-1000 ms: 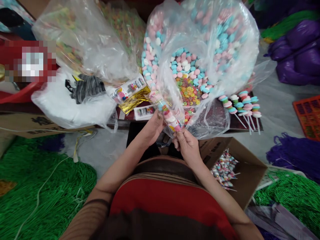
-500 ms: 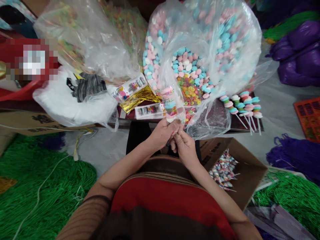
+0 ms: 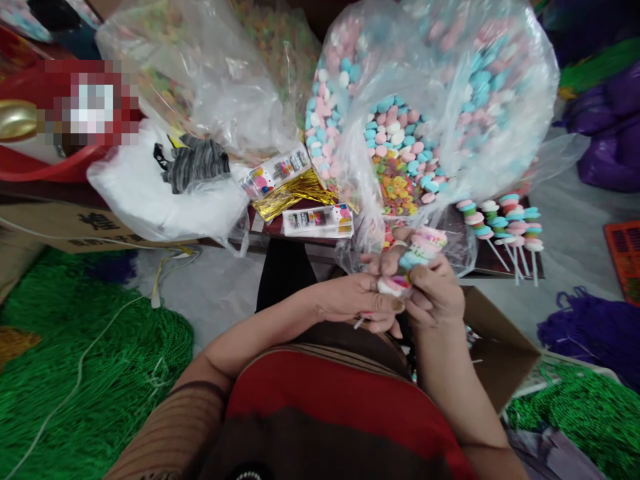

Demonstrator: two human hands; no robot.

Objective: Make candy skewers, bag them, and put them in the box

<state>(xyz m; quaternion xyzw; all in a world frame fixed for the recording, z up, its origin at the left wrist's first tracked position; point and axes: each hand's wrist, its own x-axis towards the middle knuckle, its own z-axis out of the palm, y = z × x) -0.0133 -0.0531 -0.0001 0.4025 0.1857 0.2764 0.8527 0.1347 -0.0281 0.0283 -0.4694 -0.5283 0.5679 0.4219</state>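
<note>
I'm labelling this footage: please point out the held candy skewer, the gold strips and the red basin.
Candy skewer [image 3: 423, 248]: head view, on its upper sweets.
Gold strips [image 3: 294, 194]: head view, middle of the bundle.
Red basin [image 3: 57, 171]: head view, on its near rim.

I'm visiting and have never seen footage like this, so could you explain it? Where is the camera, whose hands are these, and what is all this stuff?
There's no machine working here: these are a person's own bare hands, seen by a camera worn on their head, looking forward and down.

The left hand and right hand together hold a candy skewer with pink, white and blue pieces, seemingly inside a clear printed wrapper.

On the dark table are a big plastic bag of pastel candies, colourful candy rings, printed wrappers and shiny gold strips. More skewers lie at its right end, their sticks over the edge.
</note>
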